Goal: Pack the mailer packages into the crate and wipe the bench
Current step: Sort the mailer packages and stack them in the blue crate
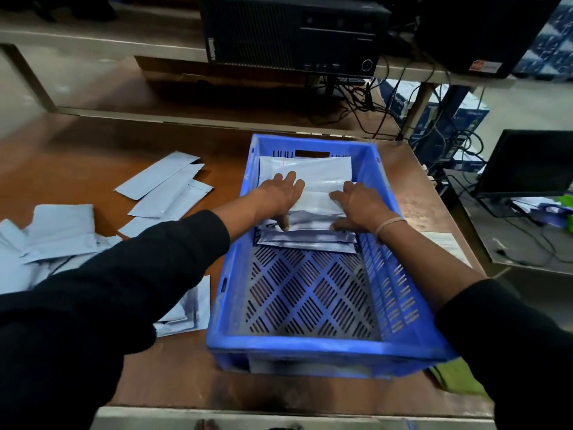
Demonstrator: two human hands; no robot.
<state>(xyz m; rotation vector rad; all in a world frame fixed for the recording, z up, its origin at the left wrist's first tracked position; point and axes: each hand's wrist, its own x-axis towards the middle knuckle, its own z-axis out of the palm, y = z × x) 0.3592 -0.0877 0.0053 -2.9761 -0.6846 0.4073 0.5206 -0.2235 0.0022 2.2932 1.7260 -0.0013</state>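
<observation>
Mailer stack lies flat in far half of blue crate. Left hand and right hand both flat on top, fingers spread, thumbs tucked at stack's near edge, gripping nothing clearly. Loose mailers scattered on brown tabletop left of crate. Green cloth by crate's near right corner.

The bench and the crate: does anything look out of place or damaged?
Nothing looks damaged. Loose mailers lie scattered askew on the bench left of the blue crate, not yet packed. Both hands press the stack inside.
</observation>
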